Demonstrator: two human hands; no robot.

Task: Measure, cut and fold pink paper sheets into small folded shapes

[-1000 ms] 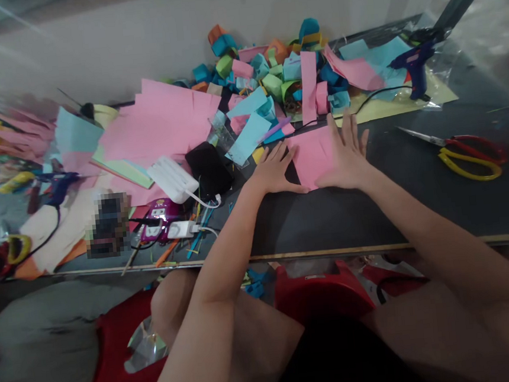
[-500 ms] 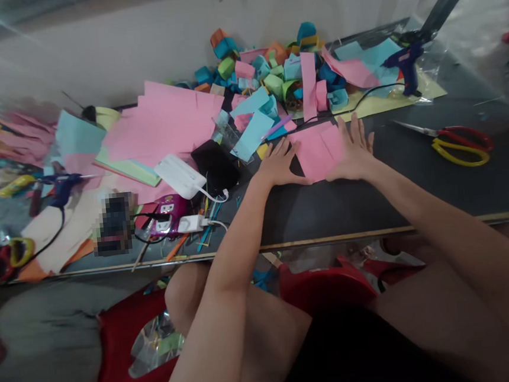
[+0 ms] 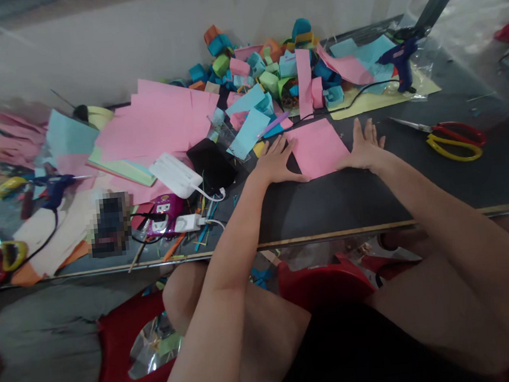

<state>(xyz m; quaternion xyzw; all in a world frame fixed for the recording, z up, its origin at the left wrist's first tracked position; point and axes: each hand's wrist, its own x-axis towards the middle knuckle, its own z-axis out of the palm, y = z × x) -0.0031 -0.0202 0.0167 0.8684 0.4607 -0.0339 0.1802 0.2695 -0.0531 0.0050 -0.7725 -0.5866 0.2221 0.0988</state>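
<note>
A pink sheet of paper (image 3: 317,147) lies flat on the dark table (image 3: 370,193) in front of me. My left hand (image 3: 276,162) rests flat on its left edge, fingers stretched out. My right hand (image 3: 365,145) lies flat at the sheet's right edge, fingers spread, holding nothing. Both palms press down on the table surface.
Red-and-yellow scissors (image 3: 452,136) lie to the right. A blue glue gun (image 3: 397,59) stands at the back right. A heap of folded coloured paper pieces (image 3: 271,70) sits behind the sheet. Large pink sheets (image 3: 159,119), a white power bank (image 3: 175,174) and a black pouch (image 3: 212,165) lie left.
My right hand has slid rightwards off the middle of the pink sheet to its right edge, uncovering the sheet. My left hand has stayed at the left edge.
</note>
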